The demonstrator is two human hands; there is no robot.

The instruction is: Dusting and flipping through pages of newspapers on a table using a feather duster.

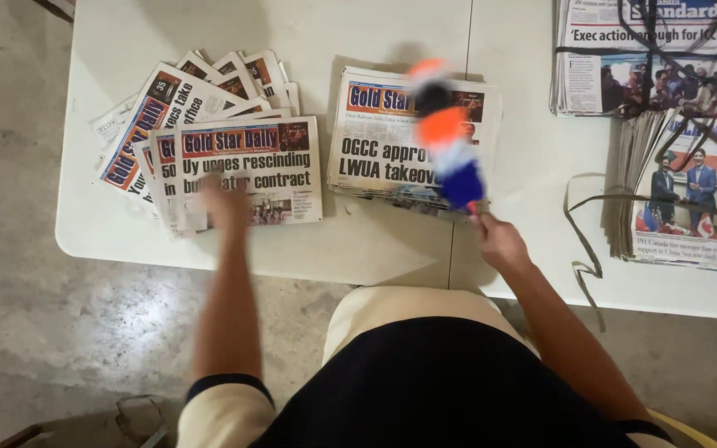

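White counter point(375, 249) carries 4 newspaper groups. Fanned newspaper pile point(209, 149): left hand point(227, 202) rests on its lower edge, blurred; finger state cannot be told. Centre newspaper stack point(383, 137): right hand point(499, 241) grips a multicoloured duster point(446, 141) above it.

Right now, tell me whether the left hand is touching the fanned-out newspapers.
Touching. The head view shows the left hand, blurred, lying directly on the front paper of the fanned newspapers, with no gap visible.
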